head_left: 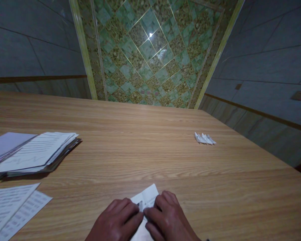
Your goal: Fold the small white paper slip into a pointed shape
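A small sheet of printed white paper (pixel 148 195) lies on the table at the bottom middle, with a crease showing near its top. My left hand (pixel 119 219) presses on its left side, fingers curled and thumb pointing inward. From the other side my right hand (pixel 167 216) grips the paper, its fingers bent and closed. Both thumbs nearly meet at the paper's middle. The part of the sheet under my hands is hidden, so I cannot see all of its folds.
A thick stack of papers (pixel 40 152) lies at the left, with loose printed sheets (pixel 22 209) nearer me. A pleated, folded paper piece (pixel 205 138) sits at the right on the wooden table (pixel 130 134). A tiled wall panel (pixel 150 67) stands beyond the far edge.
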The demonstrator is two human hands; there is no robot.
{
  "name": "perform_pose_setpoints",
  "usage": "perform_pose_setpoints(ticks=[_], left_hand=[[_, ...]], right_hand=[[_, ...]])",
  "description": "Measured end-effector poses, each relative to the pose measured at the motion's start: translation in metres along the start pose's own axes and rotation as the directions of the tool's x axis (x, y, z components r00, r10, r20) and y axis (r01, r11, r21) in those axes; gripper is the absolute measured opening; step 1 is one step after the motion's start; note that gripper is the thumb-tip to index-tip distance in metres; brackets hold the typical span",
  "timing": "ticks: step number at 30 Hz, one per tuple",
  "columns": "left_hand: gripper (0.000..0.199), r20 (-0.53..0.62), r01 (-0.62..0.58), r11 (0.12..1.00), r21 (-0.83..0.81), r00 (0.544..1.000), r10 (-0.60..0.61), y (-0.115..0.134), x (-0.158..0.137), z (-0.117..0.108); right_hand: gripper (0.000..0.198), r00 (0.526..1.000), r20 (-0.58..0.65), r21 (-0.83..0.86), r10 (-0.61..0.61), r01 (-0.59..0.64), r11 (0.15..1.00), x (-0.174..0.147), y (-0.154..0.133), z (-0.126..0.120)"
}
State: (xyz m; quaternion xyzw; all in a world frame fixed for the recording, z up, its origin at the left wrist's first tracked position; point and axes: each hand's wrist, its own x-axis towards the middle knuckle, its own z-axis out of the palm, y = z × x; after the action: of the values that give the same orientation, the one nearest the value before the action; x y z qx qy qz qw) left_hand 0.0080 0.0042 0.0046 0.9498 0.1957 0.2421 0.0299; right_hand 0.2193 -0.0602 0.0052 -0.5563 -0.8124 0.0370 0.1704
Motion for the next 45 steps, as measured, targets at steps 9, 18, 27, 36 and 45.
perform_pose_setpoints(ticks=[9,18,27,36,45], left_hand=[[0.007,0.116,0.49,0.838,-0.24,0.872,-0.476,-0.009,0.006,0.008],[0.011,0.189,0.57,0.794,-0.211,0.821,-0.539,-0.006,0.01,0.006],[0.009,0.224,0.572,0.816,-0.086,0.809,-0.543,-0.008,0.019,0.008],[0.004,0.214,0.51,0.86,0.009,0.839,-0.5,-0.007,0.019,0.011],[0.038,-0.05,-0.158,0.964,0.213,0.984,0.172,-0.003,0.003,-0.008]], right_hand=[[0.014,0.999,-0.014,0.07,0.037,-0.036,0.997,0.001,-0.002,-0.001],[0.023,0.995,0.009,0.118,0.095,-0.095,0.988,0.001,-0.003,-0.004],[0.015,0.999,-0.025,0.049,0.032,-0.031,0.998,0.001,-0.002,0.0],[0.008,0.997,-0.069,-0.066,-0.037,0.033,0.997,0.0,0.001,0.01],[0.006,0.995,-0.078,-0.092,-0.058,0.051,0.994,0.001,0.002,0.01]])
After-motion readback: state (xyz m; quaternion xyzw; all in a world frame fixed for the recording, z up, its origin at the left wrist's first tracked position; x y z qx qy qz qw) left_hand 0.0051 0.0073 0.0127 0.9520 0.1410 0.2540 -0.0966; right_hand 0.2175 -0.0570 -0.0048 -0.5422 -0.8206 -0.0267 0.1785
